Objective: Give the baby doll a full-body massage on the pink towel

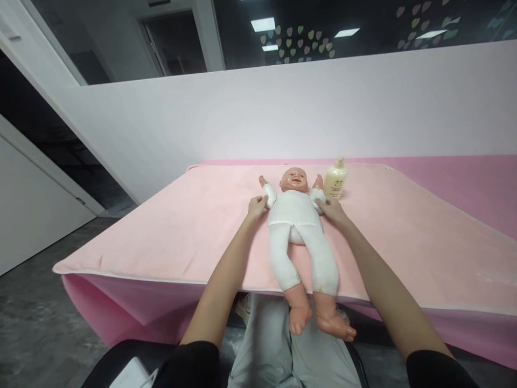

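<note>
A baby doll [296,209] with a white cloth body lies face up on the pink padded cover, its bare feet hanging past the front edge. My left hand [257,207] is closed at the doll's arm on the left side, fingers against the white sleeve. On the other side my right hand [331,209] grips the doll's other arm near the elbow. Both doll forearms point up beside its head. Just beyond my right hand stands a pale yellow pump bottle [335,179], upright and apart from the doll.
The pink cover [161,231] spreads over a wide table, with darker pink cloth [133,302] hanging at its front. Behind rises a white wall [283,116] below a dark window. A white device with a cable [131,373] lies at lower left by my chair.
</note>
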{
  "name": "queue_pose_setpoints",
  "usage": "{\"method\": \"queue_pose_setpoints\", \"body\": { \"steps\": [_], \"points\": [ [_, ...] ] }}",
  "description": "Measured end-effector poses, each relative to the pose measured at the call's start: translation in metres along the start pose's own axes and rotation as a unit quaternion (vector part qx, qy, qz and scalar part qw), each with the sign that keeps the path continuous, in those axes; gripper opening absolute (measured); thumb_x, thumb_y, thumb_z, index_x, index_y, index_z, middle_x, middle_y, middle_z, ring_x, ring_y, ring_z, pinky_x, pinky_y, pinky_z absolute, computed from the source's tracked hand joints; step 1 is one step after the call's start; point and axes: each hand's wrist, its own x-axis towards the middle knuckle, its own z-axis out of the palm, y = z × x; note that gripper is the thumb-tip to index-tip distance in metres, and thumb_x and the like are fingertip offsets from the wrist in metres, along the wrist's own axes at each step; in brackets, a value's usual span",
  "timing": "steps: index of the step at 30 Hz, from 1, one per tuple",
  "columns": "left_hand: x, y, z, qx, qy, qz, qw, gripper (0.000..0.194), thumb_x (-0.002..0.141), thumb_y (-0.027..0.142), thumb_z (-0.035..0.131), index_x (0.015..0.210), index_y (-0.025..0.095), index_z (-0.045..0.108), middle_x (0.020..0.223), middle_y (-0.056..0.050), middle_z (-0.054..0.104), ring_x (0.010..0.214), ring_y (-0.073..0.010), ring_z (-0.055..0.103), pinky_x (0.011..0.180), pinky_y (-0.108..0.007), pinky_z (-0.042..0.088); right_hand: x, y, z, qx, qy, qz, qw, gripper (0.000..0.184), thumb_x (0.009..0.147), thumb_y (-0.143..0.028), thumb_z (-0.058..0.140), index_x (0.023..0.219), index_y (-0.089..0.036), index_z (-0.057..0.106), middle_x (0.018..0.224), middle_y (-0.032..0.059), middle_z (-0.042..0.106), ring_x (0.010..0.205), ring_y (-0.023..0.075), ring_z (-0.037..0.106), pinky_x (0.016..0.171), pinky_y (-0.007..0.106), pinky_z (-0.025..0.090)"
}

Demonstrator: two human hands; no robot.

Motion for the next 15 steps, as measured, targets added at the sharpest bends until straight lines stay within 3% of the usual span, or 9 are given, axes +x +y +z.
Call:
{"method": "queue_pose_setpoints", "body": {
  "steps": [2, 4, 10, 15],
  "points": [
    [0.001, -0.002, -0.001, 0.036, 0.031, -0.002, 0.999, 0.030, 0.072, 0.041, 0.063, 0.057, 0.016, 0.058, 0.052, 0.000, 0.054, 0.057, -0.0131, 0.052, 0.056, -0.024, 0.035, 0.001, 0.002, 0.002, -0.025, 0.010, -0.009, 1.000, 0.031, 0.073, -0.041, 0.059, 0.086, -0.013, 0.065, 0.087, 0.0069, 0.067, 0.078, 0.0190, 0.058, 0.069, 0.029, 0.045],
    [0.001, -0.001, -0.002, 0.025, 0.025, -0.006, 0.999, 0.029, 0.072, 0.041, 0.063, 0.059, 0.016, 0.059, 0.053, 0.000, 0.054, 0.058, -0.0134, 0.052, 0.057, -0.024, 0.036, 0.001, 0.001, 0.000, -0.003, -0.010, -0.001, 1.000, 0.034, 0.072, -0.043, 0.061, 0.087, -0.013, 0.065, 0.089, 0.0073, 0.067, 0.080, 0.0193, 0.059, 0.072, 0.030, 0.046],
    [-0.005, 0.013, -0.010, -0.071, -0.113, -0.024, 0.991, 0.013, 0.061, 0.026, 0.063, 0.067, 0.015, 0.064, 0.068, -0.003, 0.064, 0.065, -0.0132, 0.057, 0.066, -0.025, 0.044, -0.009, -0.016, -0.024, 0.113, -0.166, 0.054, 0.978, 0.041, 0.058, -0.036, 0.077, 0.092, -0.015, 0.068, 0.101, 0.0085, 0.067, 0.092, 0.0217, 0.061, 0.084, 0.034, 0.049],
    [-0.006, 0.015, -0.016, -0.091, -0.126, -0.027, 0.987, 0.016, 0.052, 0.016, 0.063, 0.067, 0.014, 0.067, 0.070, -0.003, 0.067, 0.067, -0.0141, 0.059, 0.070, -0.028, 0.046, -0.014, -0.021, -0.036, 0.080, -0.206, 0.034, 0.975, 0.034, 0.057, -0.027, 0.077, 0.089, -0.016, 0.072, 0.104, 0.0072, 0.067, 0.098, 0.0224, 0.059, 0.086, 0.032, 0.048]
  ]
}}
